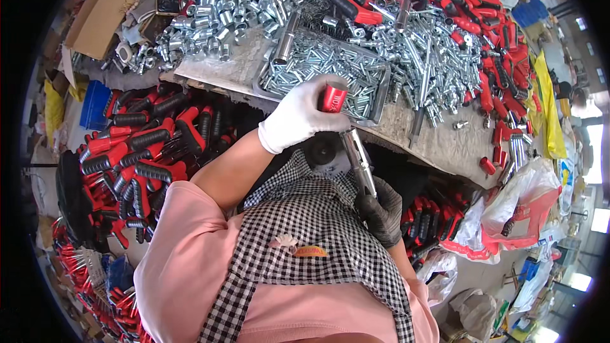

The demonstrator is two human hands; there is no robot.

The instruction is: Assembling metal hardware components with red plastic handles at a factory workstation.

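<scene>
My left hand (297, 114), in a white glove, is closed around a short red cylindrical sleeve (334, 98) near the bench's front edge. Below it, my dark-gloved right hand (382, 215) grips the lower end of a shiny metal tube (358, 162), which slants up toward the left hand. Whether tube and sleeve touch is hard to tell, as the white glove covers part of that spot. Just beyond the left hand lies a shallow tray (382, 98) filled with small screws or pins. Another metal tube (288, 38) rests across the tray's left side.
Silver sockets (219, 9) pile up at the back left of the bench (210, 70). Long bolts (424, 57) and red-and-black tool handles (499, 44) heap up on the right. More handles (143, 146) are stacked below left. A plastic bag (515, 206) hangs at right.
</scene>
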